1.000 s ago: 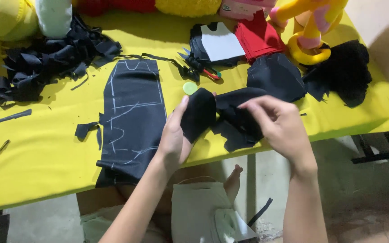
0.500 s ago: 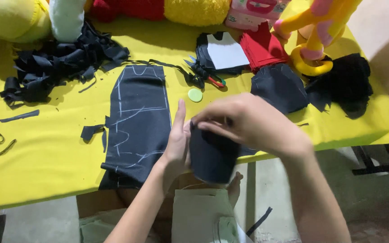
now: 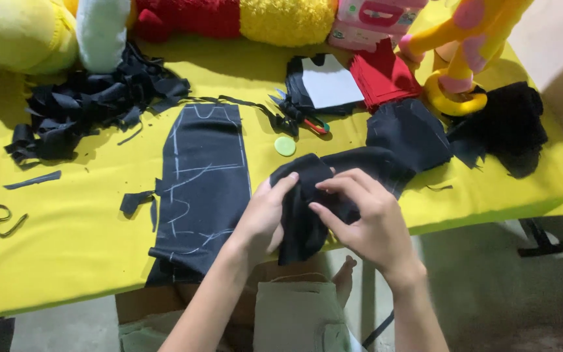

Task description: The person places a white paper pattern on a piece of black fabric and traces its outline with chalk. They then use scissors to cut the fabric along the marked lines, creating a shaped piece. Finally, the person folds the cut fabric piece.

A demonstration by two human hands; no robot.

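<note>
Black fabric piece pinched between left hand and right hand, fingers closed on its folds; best kept taut, edges aligned, above yellow table.

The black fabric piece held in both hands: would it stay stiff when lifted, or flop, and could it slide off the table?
Probably floppy: the black fabric piece folds and droops between the left hand and right hand. It looks thin, so likely light. Part hangs past the edge of the yellow table, so it might slip off if released.
</note>
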